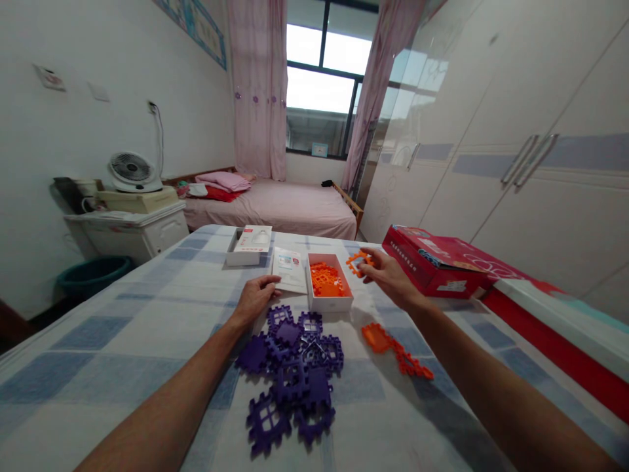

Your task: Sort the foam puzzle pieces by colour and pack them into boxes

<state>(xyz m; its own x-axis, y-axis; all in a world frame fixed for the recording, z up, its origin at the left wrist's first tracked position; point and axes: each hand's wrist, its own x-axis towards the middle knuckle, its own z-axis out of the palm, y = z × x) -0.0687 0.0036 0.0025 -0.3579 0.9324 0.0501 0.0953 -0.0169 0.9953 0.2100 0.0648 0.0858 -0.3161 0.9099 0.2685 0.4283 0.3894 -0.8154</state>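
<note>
My right hand [386,272] is closed on an orange interlocking building tile [356,263] with an open middle, held just right of a white box [330,304] that contains more orange tiles [327,280]. My left hand [255,298] rests on the cloth, fingers loosely stretched, by the lower edge of a white printed booklet [289,269]. It appears to hold nothing. In front of it lies a heap of purple interlocking tiles [289,380], some solid and some window-shaped. A few orange tiles [377,339] lie on the cloth below my right hand.
A checked cloth [147,347] covers the table. An open white box [243,258] with a printed lid stands at the back left. To the right sits a large red box [417,263], with a red and white box [555,347] nearer me. Beyond is a bed [295,206].
</note>
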